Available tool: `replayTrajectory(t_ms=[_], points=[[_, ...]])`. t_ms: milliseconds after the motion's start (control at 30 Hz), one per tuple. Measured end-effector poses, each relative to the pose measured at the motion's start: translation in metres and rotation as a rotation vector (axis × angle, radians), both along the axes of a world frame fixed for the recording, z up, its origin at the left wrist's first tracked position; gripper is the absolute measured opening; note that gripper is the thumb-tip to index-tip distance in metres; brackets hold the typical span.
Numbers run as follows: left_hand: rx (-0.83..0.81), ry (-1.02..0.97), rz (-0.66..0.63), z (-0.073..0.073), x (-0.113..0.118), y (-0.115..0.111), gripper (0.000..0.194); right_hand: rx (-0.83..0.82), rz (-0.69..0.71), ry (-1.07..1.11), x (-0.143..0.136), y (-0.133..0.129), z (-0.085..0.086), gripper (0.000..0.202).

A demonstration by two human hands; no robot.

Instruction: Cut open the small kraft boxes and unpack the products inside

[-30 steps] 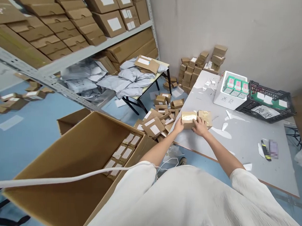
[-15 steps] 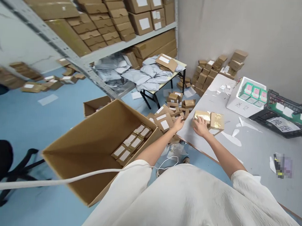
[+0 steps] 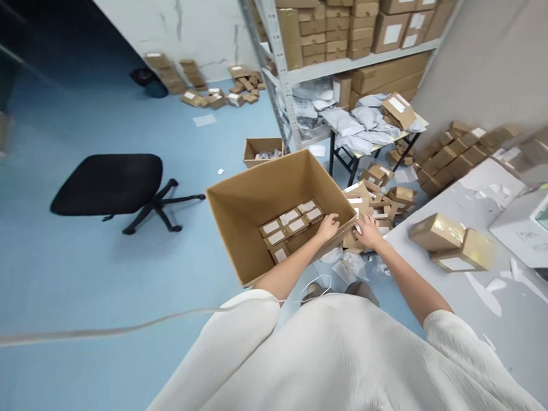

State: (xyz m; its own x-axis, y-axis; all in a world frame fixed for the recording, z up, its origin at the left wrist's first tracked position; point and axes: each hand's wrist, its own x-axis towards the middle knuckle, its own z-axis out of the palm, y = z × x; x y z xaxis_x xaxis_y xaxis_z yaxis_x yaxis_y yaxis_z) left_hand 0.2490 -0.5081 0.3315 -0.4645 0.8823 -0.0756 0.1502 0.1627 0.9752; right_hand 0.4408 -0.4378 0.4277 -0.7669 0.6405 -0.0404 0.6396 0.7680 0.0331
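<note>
A large open cardboard box (image 3: 241, 210) stands before me, with several small taped boxes (image 3: 295, 224) with white labels laid in rows at its bottom. Just inside its near right wall is my left hand (image 3: 328, 226), fingers loosely bent and apart, with nothing visible in them. My right hand (image 3: 368, 231) is at the outer side of the same wall, close to the rim's corner. Its fingers point forward and are spread; whether they press on the cardboard is hard to see. Two taped brown boxes (image 3: 463, 250) sit on the grey table, away from both hands.
Loose small cartons (image 3: 395, 198) lie heaped on the floor beyond the large box. A black swivel chair (image 3: 111, 183) stands left. Grey mailing bags (image 3: 368, 122) cover a small table before the shelving (image 3: 353, 66). The grey table (image 3: 421, 266) and a white bin (image 3: 527, 232) are right.
My view has swung left. Both hands have moved left; the right hand has left the boxes on the table, and the left hand is now inside the large box.
</note>
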Motion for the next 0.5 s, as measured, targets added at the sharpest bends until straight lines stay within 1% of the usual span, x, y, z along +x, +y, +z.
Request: replayTrajectory(t_ms=[133,200,300,400,500], points=[[-0.026,-0.068,0.079,-0.020,-0.033,-0.034,0.041,-0.033,0.120,-0.077,-0.046,-0.005,-0.006,0.051],[-0.040,-0.100,0.138,-0.030,-0.044,-0.045,0.040,-0.042,0.177,-0.110,-0.066,-0.001,-0.009,0.050],[-0.076,-0.150,0.229,-0.046,-0.056,-0.055,0.038,-0.071,0.258,-0.160,-0.098,0.010,-0.017,0.050],[-0.130,-0.189,0.290,-0.063,-0.068,-0.062,0.038,-0.122,0.323,-0.219,-0.131,0.026,-0.031,0.051],[-0.200,-0.213,0.353,-0.081,-0.081,-0.068,0.039,-0.184,0.369,-0.292,-0.165,0.044,-0.052,0.054]])
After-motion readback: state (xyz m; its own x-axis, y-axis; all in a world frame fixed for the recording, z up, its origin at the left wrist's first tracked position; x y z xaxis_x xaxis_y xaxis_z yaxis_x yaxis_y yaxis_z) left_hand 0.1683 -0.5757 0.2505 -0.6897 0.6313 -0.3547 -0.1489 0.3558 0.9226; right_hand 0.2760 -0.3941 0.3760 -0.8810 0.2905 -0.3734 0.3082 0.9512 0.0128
